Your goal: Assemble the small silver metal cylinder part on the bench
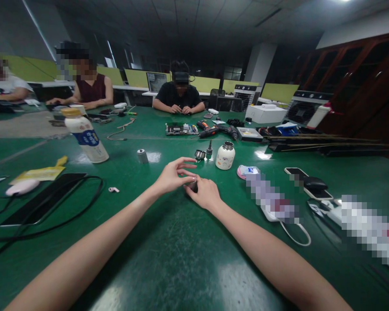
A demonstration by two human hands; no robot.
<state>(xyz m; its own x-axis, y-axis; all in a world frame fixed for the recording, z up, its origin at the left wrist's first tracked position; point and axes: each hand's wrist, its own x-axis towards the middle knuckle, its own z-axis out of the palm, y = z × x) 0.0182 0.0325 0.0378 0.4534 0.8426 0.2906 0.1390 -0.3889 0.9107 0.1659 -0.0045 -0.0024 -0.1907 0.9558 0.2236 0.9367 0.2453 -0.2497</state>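
Low over the green table, my right hand (206,193) has its fingers curled around a small grey, rounded object (193,185), mostly hidden by the fingers. My left hand (175,175) is just left of it, fingers stretched out and apart, one fingertip close to or touching that object. Beyond my hands are a small shiny metal cup (199,155) and a dark pointed piece (209,150) standing upright. To their right stands a cream bottle (225,156) with small prints and no lid on its metal neck. A grey cylinder (142,156) stands to the left.
A tall drink bottle (86,136) and a black tablet (45,198) with a cable lie left. An earbud (113,189) is nearer. Power drills (214,130) and a circuit board (180,129) lie farther back. Right are a phone (298,176) and a mouse (315,183). Other people sit across.
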